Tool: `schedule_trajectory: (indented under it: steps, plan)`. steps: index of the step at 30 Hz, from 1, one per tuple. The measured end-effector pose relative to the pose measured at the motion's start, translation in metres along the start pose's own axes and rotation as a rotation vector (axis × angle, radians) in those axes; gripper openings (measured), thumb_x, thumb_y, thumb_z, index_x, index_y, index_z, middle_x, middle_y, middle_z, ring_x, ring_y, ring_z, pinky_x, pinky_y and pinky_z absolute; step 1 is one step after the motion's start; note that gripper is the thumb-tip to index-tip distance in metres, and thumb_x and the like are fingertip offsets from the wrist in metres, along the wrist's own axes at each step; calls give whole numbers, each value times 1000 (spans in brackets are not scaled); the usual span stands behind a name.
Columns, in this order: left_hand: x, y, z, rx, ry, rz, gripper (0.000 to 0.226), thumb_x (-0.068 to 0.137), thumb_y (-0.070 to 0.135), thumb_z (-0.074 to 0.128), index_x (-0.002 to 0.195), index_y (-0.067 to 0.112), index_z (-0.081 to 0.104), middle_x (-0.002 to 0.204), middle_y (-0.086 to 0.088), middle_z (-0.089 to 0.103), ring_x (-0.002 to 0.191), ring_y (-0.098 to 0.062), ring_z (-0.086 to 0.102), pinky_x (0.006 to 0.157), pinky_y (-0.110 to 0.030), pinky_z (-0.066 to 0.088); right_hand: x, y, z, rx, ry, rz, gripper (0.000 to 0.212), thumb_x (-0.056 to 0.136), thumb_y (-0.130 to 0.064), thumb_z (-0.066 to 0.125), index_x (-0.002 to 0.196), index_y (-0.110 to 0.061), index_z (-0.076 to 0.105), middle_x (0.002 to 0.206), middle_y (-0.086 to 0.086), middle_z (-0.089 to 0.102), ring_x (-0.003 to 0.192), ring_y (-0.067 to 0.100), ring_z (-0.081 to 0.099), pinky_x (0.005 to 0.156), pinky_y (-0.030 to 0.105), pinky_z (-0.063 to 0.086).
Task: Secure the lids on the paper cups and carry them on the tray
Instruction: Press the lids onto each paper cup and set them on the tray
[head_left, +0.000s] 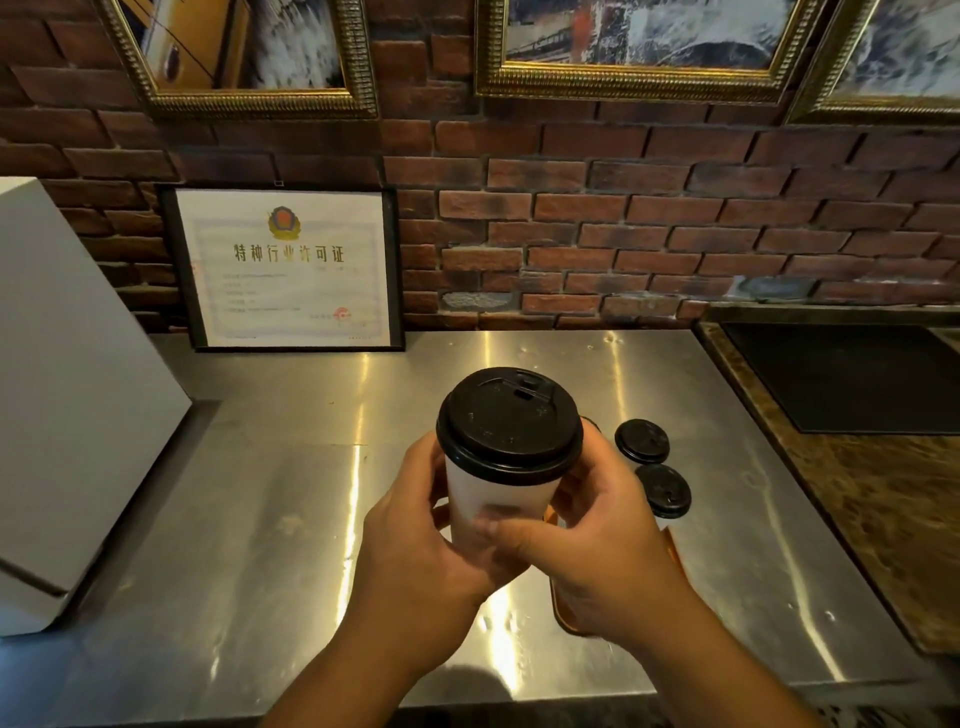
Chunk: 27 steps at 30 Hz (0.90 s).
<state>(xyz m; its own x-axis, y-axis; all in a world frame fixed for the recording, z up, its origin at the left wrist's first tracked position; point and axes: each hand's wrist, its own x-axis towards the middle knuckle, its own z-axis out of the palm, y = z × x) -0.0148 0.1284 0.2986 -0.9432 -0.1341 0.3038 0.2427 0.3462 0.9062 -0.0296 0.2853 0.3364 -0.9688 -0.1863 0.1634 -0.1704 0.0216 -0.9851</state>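
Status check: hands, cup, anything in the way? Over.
Left hand and right hand both grip paper cup. Black lid on it. Two loose lids on counter; tray mostly hidden under right hand.

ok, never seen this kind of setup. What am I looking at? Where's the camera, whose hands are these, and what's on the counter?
There is no robot here. It is a single picture from a wide-angle camera worn on a person's head, looking forward and down, and the two arms coming in from below are that person's own. The left hand and right hand both curl round a white paper cup with a black lid on it. On the steel counter, two loose lids lie to the right. An orange-brown tray shows beneath the right hand, mostly hidden. A framed certificate leans on the brick wall, and a white box stands at the left.
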Motion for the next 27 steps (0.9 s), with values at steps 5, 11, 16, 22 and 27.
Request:
schedule_trajectory:
  steps: [5, 11, 16, 22, 27]
  plan:
    - [1, 2, 13, 27, -70, 38, 84, 60, 81, 80, 133, 73, 39, 130, 38, 59, 123, 10, 56, 82, -6, 53, 6, 7, -23, -44, -35, -19, 80, 56, -34, 98, 123, -58, 62, 127, -20, 72, 121, 1, 66, 86, 13, 57]
    - [6, 10, 30, 4, -93, 45, 84, 60, 88, 76, 134, 71, 39, 130, 39, 59, 123, 12, 55, 77, -1, 49, 11, 11, -51, -59, -52, -45, 73, 60, -35, 98, 120, -61, 64, 125, -18, 73, 120, 3, 68, 89, 19, 60]
    - [12, 8, 46, -8, -145, 57, 88, 64, 81, 80, 141, 60, 43, 131, 31, 62, 124, 6, 58, 80, -2, 50, 16, 14, -69, -33, -34, -59, 74, 58, -55, 98, 125, -55, 65, 127, -13, 74, 124, 11, 68, 93, 26, 61]
    - [17, 4, 69, 17, -236, 57, 97, 68, 58, 92, 148, 56, 39, 136, 28, 61, 127, 1, 58, 87, -9, 54, 17, 28, -93, -14, 0, -58, 77, 58, -42, 101, 127, -47, 68, 127, -4, 75, 123, 21, 70, 98, 46, 62]
    - [20, -11, 75, 45, -429, -19, 131, 51, 72, 97, 156, 63, 19, 149, 36, 44, 134, 4, 50, 102, -21, 48, 12, 41, -128, -23, 54, -24, 80, 53, -55, 101, 125, -45, 68, 126, -3, 74, 122, 18, 70, 93, 34, 63]
